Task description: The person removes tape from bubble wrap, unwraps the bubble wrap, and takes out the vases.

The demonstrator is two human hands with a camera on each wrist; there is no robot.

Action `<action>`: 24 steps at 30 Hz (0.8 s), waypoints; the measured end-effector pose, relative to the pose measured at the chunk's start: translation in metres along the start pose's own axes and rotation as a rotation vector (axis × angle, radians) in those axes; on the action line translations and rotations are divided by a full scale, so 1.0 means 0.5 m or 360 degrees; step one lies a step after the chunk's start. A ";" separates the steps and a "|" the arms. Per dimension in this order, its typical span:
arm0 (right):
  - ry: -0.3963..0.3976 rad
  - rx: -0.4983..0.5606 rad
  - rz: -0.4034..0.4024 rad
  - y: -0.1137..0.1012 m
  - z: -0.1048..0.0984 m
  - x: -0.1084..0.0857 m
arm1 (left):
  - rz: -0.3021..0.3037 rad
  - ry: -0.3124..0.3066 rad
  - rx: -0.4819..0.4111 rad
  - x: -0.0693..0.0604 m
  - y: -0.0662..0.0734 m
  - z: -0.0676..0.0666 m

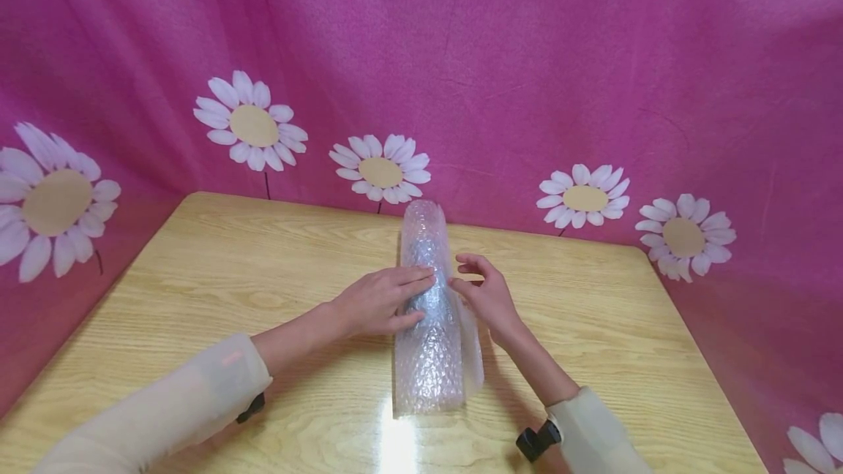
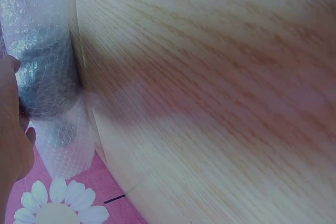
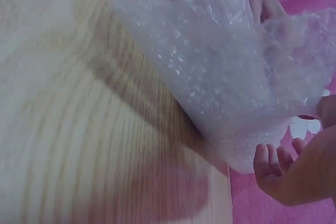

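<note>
A roll of clear bubble wrap (image 1: 431, 357) lies lengthwise on the wooden table, with something dark bluish inside, seen through the layers in the left wrist view (image 2: 47, 77). My left hand (image 1: 385, 300) rests on top of the roll, fingers extended across it. At the roll's right side my right hand (image 1: 489, 298) has its thumb and fingertips near a loose flap of wrap (image 1: 472, 350). In the right wrist view the right hand (image 3: 302, 169) has its fingers bent beside the raised flap (image 3: 304, 61); whether it pinches the edge is partly hidden.
The light wooden table (image 1: 263, 240) extends on both sides of the roll. A pink cloth (image 1: 487, 57) with white daisies hangs behind and beside it. The roll's far end reaches the table's back edge.
</note>
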State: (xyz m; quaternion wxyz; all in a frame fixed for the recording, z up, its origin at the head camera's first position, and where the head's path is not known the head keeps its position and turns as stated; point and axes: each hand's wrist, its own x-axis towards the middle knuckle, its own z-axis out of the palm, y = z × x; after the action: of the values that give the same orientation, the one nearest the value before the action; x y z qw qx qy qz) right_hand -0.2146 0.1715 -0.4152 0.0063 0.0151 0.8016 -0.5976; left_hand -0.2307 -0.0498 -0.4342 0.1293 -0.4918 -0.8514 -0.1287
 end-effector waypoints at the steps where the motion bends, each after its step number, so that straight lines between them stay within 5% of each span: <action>1: -0.0008 -0.0027 -0.0001 0.000 0.000 0.002 | -0.0001 -0.0002 0.0002 0.000 0.000 0.000; 24: 0.0028 -0.0312 -0.0094 0.007 0.024 0.045 | -0.0009 -0.0019 -0.0005 0.000 0.002 -0.002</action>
State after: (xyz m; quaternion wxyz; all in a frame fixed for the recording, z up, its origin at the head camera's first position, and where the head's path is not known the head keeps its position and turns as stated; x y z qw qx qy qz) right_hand -0.2369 0.1612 -0.4226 -0.0169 -0.0040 0.8563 -0.5161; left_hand -0.2295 -0.0497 -0.4331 0.1232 -0.4902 -0.8534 -0.1276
